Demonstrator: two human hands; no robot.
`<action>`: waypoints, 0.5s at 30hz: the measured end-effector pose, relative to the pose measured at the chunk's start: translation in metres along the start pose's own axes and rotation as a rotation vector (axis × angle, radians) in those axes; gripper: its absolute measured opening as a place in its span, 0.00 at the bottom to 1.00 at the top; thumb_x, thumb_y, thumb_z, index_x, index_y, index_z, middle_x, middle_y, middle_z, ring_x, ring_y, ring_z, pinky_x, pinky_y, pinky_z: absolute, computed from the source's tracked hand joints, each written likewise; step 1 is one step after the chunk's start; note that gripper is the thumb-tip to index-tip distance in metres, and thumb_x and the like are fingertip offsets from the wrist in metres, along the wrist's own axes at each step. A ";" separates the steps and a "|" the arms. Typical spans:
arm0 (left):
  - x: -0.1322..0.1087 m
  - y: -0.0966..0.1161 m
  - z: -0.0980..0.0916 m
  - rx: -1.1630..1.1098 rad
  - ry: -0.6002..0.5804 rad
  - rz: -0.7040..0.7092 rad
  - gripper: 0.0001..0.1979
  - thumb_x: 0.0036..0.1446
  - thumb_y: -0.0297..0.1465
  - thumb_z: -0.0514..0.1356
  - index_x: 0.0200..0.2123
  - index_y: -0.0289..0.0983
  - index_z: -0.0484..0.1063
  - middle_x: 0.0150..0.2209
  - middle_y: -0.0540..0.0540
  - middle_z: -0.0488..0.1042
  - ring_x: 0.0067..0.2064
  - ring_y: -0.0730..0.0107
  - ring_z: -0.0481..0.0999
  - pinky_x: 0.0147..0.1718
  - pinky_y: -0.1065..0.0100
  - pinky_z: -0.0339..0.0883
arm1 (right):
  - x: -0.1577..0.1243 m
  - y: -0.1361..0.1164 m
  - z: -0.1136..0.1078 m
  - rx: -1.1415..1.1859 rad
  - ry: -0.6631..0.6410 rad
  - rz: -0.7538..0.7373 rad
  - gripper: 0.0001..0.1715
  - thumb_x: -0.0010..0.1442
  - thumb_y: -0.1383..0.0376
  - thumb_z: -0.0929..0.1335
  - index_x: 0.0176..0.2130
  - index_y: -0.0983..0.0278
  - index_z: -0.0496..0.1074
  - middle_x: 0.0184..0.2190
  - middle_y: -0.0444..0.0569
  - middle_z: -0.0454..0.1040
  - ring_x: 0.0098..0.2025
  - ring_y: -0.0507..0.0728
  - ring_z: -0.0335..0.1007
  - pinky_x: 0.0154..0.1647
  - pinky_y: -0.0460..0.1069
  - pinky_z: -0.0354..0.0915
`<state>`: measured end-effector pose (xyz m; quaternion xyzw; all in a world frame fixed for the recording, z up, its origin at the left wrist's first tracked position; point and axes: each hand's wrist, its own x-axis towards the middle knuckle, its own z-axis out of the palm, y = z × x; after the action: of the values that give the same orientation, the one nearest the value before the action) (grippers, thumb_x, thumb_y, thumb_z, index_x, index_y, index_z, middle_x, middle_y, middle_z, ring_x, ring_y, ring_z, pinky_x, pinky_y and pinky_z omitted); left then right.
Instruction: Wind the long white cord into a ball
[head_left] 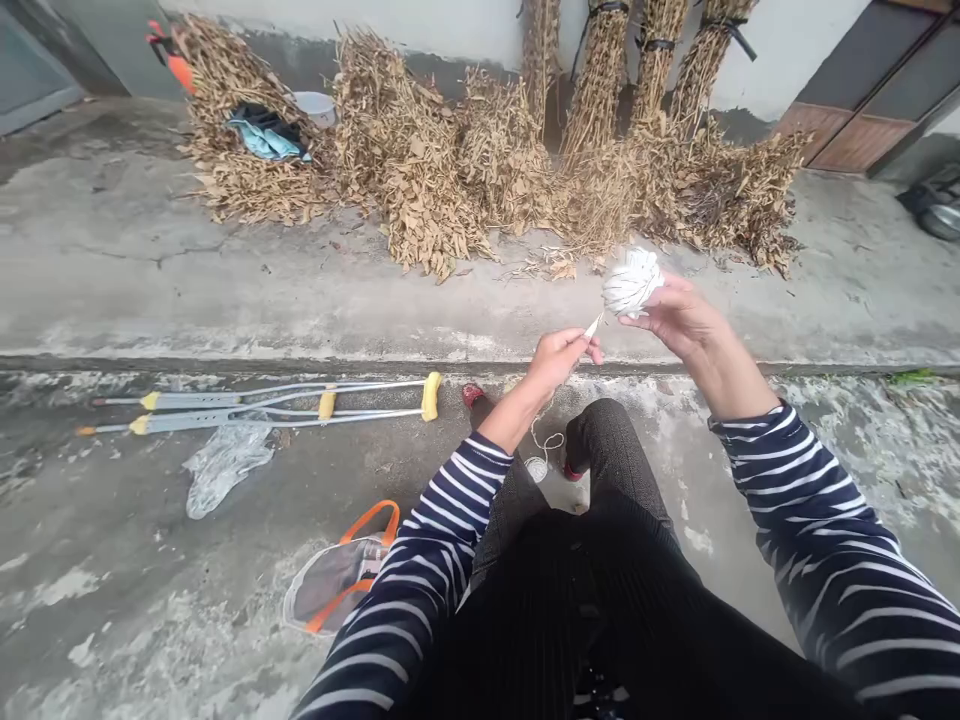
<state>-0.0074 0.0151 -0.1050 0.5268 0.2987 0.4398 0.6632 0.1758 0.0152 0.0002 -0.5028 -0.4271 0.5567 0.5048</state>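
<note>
My right hand (684, 322) is raised in front of me, its fingers closed round a white ball of yarn (631, 283) with thin dark streaks. Just left of it and lower, my left hand (559, 358) pinches a small white pointed piece (594, 326) directed at the ball. Whether that piece is a yarn end or something else cannot be made out. Down between my feet lies a small white coil (536, 468), with a loose loop of thin cord (553, 440) beside it.
Dried plant bundles (435, 170) line the wall beyond a low concrete step (300, 310). To the left lie crutches (330, 402) with yellow pads and a clear plastic bag (225, 465). A mesh bag (322, 585) with orange handles sits near my left arm.
</note>
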 end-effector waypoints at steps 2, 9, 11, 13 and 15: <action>-0.009 -0.010 -0.001 -0.023 -0.026 -0.062 0.09 0.62 0.31 0.57 0.32 0.35 0.74 0.25 0.48 0.78 0.38 0.65 0.81 0.51 0.63 0.68 | -0.003 0.004 -0.005 0.017 0.075 -0.037 0.19 0.38 0.71 0.74 0.35 0.64 0.76 0.34 0.47 0.80 0.34 0.55 0.77 0.40 0.55 0.81; -0.005 -0.038 -0.002 0.108 0.087 -0.234 0.08 0.54 0.24 0.57 0.25 0.35 0.73 0.20 0.50 0.75 0.32 0.70 0.76 0.46 0.67 0.67 | -0.031 0.013 -0.001 0.019 0.077 -0.021 0.19 0.39 0.69 0.74 0.35 0.62 0.75 0.36 0.47 0.80 0.37 0.57 0.78 0.44 0.58 0.81; 0.003 -0.042 0.000 0.115 0.115 -0.242 0.09 0.54 0.24 0.57 0.23 0.35 0.73 0.20 0.49 0.75 0.31 0.71 0.75 0.45 0.68 0.67 | -0.041 0.009 0.002 0.003 0.035 -0.019 0.20 0.38 0.69 0.75 0.36 0.62 0.76 0.37 0.47 0.80 0.37 0.57 0.78 0.43 0.58 0.81; 0.011 -0.045 0.004 0.101 0.114 -0.234 0.10 0.55 0.24 0.56 0.23 0.35 0.73 0.20 0.49 0.75 0.30 0.72 0.74 0.44 0.69 0.66 | -0.049 0.003 0.002 -0.022 0.009 -0.050 0.21 0.39 0.68 0.75 0.37 0.62 0.76 0.38 0.48 0.79 0.38 0.58 0.78 0.43 0.59 0.81; 0.016 -0.051 0.009 0.083 0.101 -0.227 0.11 0.55 0.25 0.56 0.22 0.35 0.73 0.20 0.49 0.75 0.30 0.71 0.74 0.44 0.68 0.66 | -0.055 -0.006 0.000 -0.044 0.005 -0.091 0.21 0.39 0.68 0.75 0.37 0.61 0.75 0.39 0.47 0.79 0.39 0.58 0.77 0.43 0.59 0.80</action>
<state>0.0209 0.0230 -0.1510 0.4937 0.4072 0.3753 0.6706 0.1760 -0.0389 0.0130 -0.4952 -0.4604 0.5225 0.5194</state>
